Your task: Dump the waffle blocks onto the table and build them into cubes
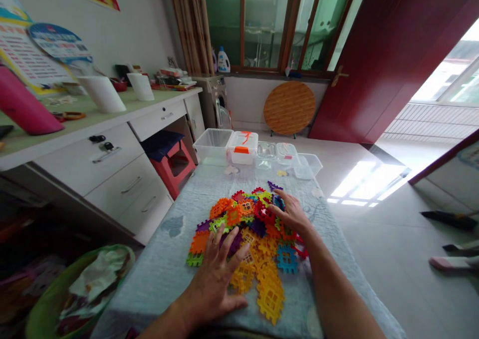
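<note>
Spreading over the near-left part of a heap of thin plastic pieces (245, 209), the left hand (219, 274) appears in the head view palm down, its grip wide open, fingers fanned and closed on nothing, fingertips at the pieces. The right hand (291, 213) reaches over the heap's far-right part; its grip is also open, the fingers apart and slightly bent, touching pieces; whether any is loosely caught under them cannot be told.

The heap lies mid-surface. Its pieces are flat, glossy and notched along the edges, many with a lattice window at the centre. Yellow pieces (270, 293) overlap at the near side, a blue piece (287, 258) lies at the right, and orange pieces (221, 207) stand out at the far left; red, green and purple ones are mixed between.

The surface (160, 274) bears a pale blue, finely wrinkled cloth. Along its far end is a row of clear plastic containers: at the left a deep rectangular bin (212, 152), beside it a lidded box (242, 149) with an orange clasp, then smaller transparent boxes (266, 154), and at the right an open, shallow tub (309, 166).
</note>
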`<state>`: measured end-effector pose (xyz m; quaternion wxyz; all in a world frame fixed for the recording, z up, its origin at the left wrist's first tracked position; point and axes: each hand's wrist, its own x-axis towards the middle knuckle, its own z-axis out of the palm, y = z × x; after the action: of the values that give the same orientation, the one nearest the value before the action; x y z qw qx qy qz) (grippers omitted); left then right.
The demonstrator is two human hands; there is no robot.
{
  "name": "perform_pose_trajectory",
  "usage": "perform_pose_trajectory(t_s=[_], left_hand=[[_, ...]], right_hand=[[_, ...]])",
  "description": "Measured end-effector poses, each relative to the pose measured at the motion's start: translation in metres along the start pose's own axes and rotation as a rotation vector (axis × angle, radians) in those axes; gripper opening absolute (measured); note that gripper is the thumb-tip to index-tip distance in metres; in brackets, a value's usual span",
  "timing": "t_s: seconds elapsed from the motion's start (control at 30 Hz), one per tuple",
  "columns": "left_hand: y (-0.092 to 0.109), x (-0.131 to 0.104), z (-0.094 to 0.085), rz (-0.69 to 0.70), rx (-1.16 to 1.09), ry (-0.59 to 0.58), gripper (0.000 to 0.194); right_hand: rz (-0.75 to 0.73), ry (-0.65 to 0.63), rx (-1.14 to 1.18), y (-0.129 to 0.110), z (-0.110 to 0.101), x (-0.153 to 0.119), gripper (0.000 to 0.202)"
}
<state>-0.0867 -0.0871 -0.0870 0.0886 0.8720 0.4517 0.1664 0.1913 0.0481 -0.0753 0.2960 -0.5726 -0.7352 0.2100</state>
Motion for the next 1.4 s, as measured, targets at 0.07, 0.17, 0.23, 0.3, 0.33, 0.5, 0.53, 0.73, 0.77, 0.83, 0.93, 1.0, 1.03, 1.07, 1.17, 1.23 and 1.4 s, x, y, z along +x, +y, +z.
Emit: perform_pose_trajectory(t_s=[0.07, 0.17, 0.23, 0.3, 0.33, 0.5, 0.53, 0.73, 0.77, 0.83, 0.93, 1.0, 1.03, 1.07, 1.17, 1.23, 1.4], left_hand=[[-0.005, 0.003, 0.004, -0.032, 0.021, 0.048, 0.105], [-0.011, 0.012, 0.005, -0.085, 0.025, 0.123, 0.103], [-0.014, 0.020, 0.004, -0.118, 0.012, 0.141, 0.102], [-0.015, 0.028, 0.001, -0.133, -0.009, 0.138, 0.099], [-0.015, 0.032, 0.000, -0.135, -0.019, 0.136, 0.097], [-0.014, 0.049, -0.003, -0.106, -0.074, 0.155, 0.085], [-0.013, 0.052, -0.003, -0.093, -0.085, 0.162, 0.083], [-0.011, 0.073, -0.001, -0.021, -0.128, 0.270, 0.072], [-0.011, 0.078, -0.002, -0.006, -0.140, 0.284, 0.070], [-0.010, 0.088, -0.005, 0.026, -0.172, 0.300, 0.068], [-0.007, 0.105, -0.013, 0.051, -0.232, 0.328, 0.065], [-0.006, 0.114, -0.019, 0.045, -0.267, 0.368, 0.063], [-0.006, 0.118, -0.022, 0.034, -0.281, 0.391, 0.062], [-0.007, 0.120, -0.024, 0.020, -0.293, 0.412, 0.061], [-0.013, 0.121, -0.028, -0.033, -0.313, 0.445, 0.057], [-0.019, 0.115, -0.027, -0.078, -0.337, 0.448, 0.051], [-0.031, 0.094, -0.027, -0.131, -0.363, 0.421, 0.043]], right_hand=[[-0.037, -0.037, -0.057, -0.004, 0.004, -0.001, 0.072], [-0.094, -0.084, -0.066, -0.009, 0.007, -0.003, 0.082], [-0.139, -0.122, -0.046, -0.011, 0.007, -0.003, 0.085], [-0.177, -0.163, -0.032, -0.015, 0.008, -0.004, 0.086], [-0.191, -0.184, -0.028, -0.017, 0.009, -0.005, 0.087], [-0.252, -0.262, -0.010, -0.030, 0.016, -0.008, 0.095], [-0.268, -0.264, -0.001, -0.032, 0.018, -0.008, 0.095], [-0.311, -0.207, 0.217, -0.033, 0.024, -0.011, 0.080], [-0.292, -0.189, 0.274, -0.033, 0.024, -0.012, 0.079], [-0.232, -0.164, 0.416, -0.033, 0.021, -0.012, 0.076], [-0.136, -0.133, 0.674, -0.032, 0.015, -0.011, 0.064], [-0.057, -0.088, 0.819, -0.028, 0.011, -0.009, 0.057], [-0.013, -0.065, 0.868, -0.025, 0.009, -0.008, 0.056], [0.031, -0.042, 0.904, -0.022, 0.008, -0.007, 0.057], [0.141, 0.025, 0.906, -0.014, 0.004, -0.004, 0.056], [0.180, 0.055, 0.803, -0.010, 0.003, -0.001, 0.051], [0.165, 0.016, 0.546, -0.008, -0.004, 0.002, 0.053]])
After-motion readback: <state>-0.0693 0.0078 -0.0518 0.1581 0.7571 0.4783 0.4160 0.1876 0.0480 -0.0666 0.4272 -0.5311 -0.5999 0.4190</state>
